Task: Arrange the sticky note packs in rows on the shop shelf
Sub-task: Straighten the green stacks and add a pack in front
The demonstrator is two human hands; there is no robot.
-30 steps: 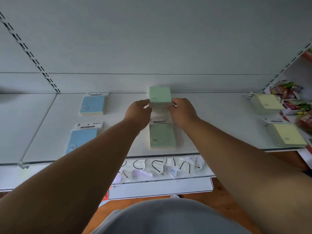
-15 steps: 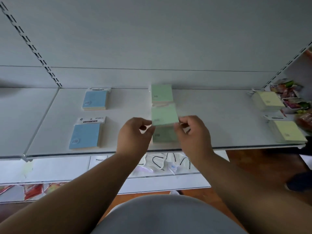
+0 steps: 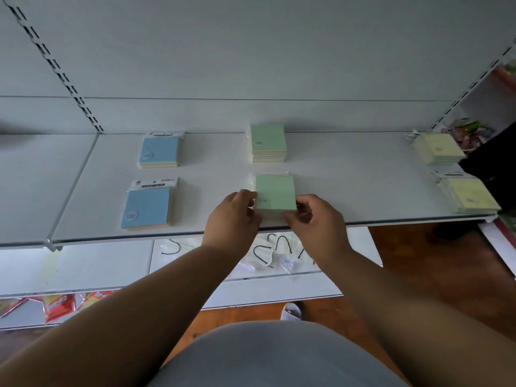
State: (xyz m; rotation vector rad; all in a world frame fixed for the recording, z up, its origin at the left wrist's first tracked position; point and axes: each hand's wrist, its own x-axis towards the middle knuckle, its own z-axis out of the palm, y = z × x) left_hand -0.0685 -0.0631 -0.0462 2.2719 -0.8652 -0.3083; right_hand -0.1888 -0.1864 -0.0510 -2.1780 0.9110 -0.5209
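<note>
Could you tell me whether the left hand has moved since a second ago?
Yes. The left hand has come from the back green pack toward the shelf front edge.

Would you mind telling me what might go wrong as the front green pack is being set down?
1. The front green pack, held between the left hand and right hand, sits near the shelf's front edge; a nudge outward might tip it off.
2. It looks slightly right of the rear green stack, so the column may end up crooked.
3. That rear stack is several packs high; a bump could topple it.
</note>
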